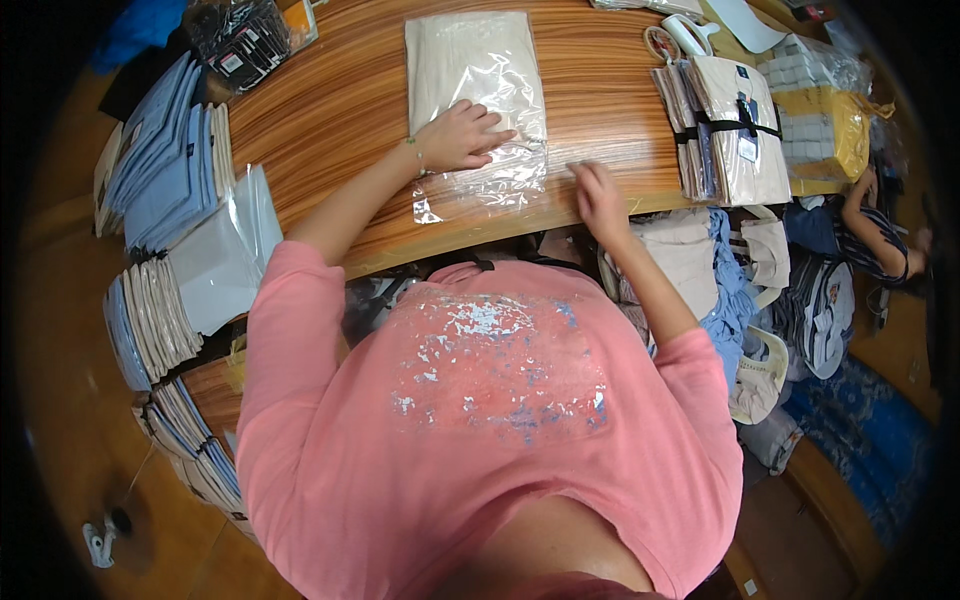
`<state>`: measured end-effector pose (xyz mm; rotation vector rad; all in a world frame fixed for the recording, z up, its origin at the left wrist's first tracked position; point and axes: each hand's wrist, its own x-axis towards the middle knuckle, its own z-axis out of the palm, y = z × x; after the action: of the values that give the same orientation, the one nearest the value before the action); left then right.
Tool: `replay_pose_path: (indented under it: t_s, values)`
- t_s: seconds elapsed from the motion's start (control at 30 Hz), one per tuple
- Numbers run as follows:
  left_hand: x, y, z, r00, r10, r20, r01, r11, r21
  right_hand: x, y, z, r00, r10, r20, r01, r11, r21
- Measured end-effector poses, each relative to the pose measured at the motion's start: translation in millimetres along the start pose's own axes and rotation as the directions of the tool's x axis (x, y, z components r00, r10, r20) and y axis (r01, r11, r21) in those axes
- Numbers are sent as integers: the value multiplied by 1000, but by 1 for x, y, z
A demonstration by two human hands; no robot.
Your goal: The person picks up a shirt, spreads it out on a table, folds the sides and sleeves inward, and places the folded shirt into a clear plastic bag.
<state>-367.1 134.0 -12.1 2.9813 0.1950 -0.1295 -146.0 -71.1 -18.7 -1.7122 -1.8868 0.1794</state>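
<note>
The left hand (458,137) lies palm down on the clear bag (470,60) of folded cream cloth, fingers a little spread, gripping nothing. The bag lies flat on the wooden table (590,110). Right of it, apart, the right hand (602,198) is half curled; I cannot tell whether it holds something.

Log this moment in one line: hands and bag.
left hand: on clear bag of cream fabric | right hand: right of bag, not touching | bag: flat on wood-grain table
</note>
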Motion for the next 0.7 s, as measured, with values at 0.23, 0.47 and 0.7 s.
replay_pose_path:
  t_s: [0.23,0.47,0.7]
  values:
    - [-83,21,31,968,-66,-242,-45,903,-427,49,36,27,900,-395,184,416,905,-94]
    - [-142,-1,40,920,-155,-360,89,977,-194,53,29,28,805,-491,333,558,817,-146]
    - [-137,-16,55,932,-25,-360,-14,994,-104,53,17,21,776,-473,418,565,816,-125]
